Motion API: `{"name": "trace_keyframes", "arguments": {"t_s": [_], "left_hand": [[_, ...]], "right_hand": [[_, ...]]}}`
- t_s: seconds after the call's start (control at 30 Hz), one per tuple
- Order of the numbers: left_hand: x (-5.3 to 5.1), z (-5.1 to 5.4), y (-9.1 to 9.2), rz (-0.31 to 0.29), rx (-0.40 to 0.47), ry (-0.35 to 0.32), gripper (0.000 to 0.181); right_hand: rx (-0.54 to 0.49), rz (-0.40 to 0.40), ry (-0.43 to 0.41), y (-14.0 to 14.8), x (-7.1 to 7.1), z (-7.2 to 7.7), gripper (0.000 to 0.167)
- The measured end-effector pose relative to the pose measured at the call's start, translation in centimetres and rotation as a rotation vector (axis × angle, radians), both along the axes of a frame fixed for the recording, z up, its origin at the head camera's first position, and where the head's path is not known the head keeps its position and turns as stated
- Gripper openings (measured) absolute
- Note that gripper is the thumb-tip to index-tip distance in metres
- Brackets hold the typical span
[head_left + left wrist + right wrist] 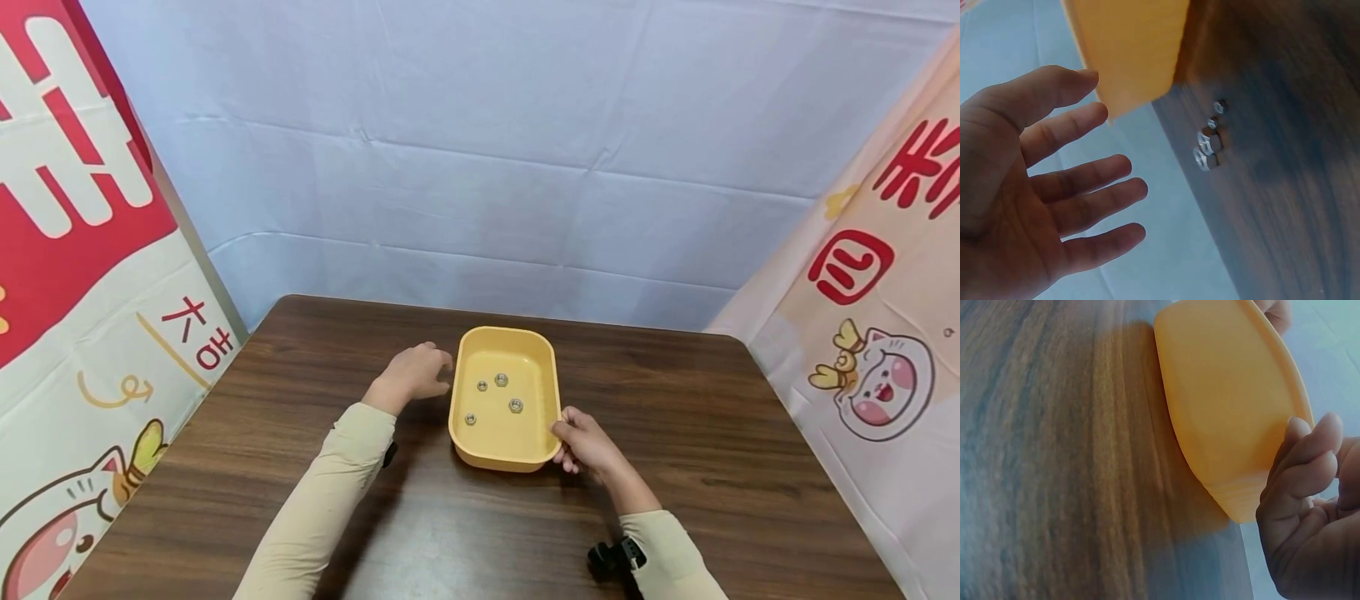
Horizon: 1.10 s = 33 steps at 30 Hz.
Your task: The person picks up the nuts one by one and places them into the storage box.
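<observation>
A yellow tray (504, 450) holds several metal nuts (516, 406). My right hand (588, 446) grips its near right corner, thumb at the rim; the right wrist view shows curled fingers (1300, 469) against the tray (1229, 381). Just left of the tray, my left hand (412, 375) is held with fingers apart. Seen from the left wrist, that hand (1054, 181) holds nothing, its thumb and fingertips near the tray (1132, 50). Several nuts (1209, 142) show on the dark tabletop there; the head view does not show them outside the tray.
The dark wooden table (675, 417) extends around the tray. A pale cloth (480, 167) hangs behind its back edge, with printed cloths at the left (97, 292) and right (885, 333). A black device (615, 558) is on my right wrist.
</observation>
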<state>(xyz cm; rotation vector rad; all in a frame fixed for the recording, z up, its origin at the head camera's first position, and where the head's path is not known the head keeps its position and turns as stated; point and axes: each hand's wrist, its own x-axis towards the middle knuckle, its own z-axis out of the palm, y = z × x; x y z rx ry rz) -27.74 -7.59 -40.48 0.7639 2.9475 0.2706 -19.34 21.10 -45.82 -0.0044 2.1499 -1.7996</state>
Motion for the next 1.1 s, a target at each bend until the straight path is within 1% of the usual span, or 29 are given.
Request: {"name": "trace_keyframes", "arguments": {"t_s": [0.03,0.23,0.37,0.53,0.6,0.7,0.8,0.87,0.9,1.0,1.1], "left_hand": [[0.0,-0.1,-0.1,0.001,-0.004,0.002,0.027],[-0.2,-1.2,-0.8,-0.001,0.009,0.003,0.028],[-0.5,-1.9,-1.3,0.009,0.030,-0.015,0.029],[-0.8,-2.3,-1.9,0.037,0.019,-0.047,0.027],[-0.9,-2.5,-2.0,0.047,0.017,-0.070,0.029],[-1.0,-2.8,-2.2,0.062,0.050,-0.132,0.035],[-1.0,-3.2,-2.3,0.084,0.106,-0.209,0.041],[-1.0,-3.5,-2.4,0.111,0.144,-0.264,0.043],[-1.0,-3.6,-2.5,0.122,0.157,-0.281,0.042],[-1.1,-3.8,-2.5,0.154,0.200,-0.314,0.043],[-1.2,-4.0,-2.5,0.174,0.210,-0.308,0.043]], "right_hand": [[0.004,-0.006,-0.002,0.1,-0.2,-0.5,0.010],[0.003,-0.010,-0.006,0.2,-0.2,-0.5,0.010],[0.000,-0.007,-0.004,0.2,-0.2,-0.5,0.010],[-0.008,-0.008,-0.007,0.1,-0.2,-0.5,0.010],[-0.011,-0.011,-0.012,0.1,-0.2,-0.5,0.010],[-0.011,-0.014,-0.014,0.2,-0.1,-0.5,0.010],[-0.010,-0.015,-0.013,0.2,-0.1,-0.5,0.010],[-0.015,-0.015,-0.016,0.1,-0.1,-0.5,0.010],[-0.017,-0.012,-0.015,0.1,-0.1,-0.5,0.011],[-0.022,0.002,-0.011,0.1,0.0,-0.4,0.011],[-0.030,0.005,-0.014,0.1,0.1,0.0,0.010]]}}
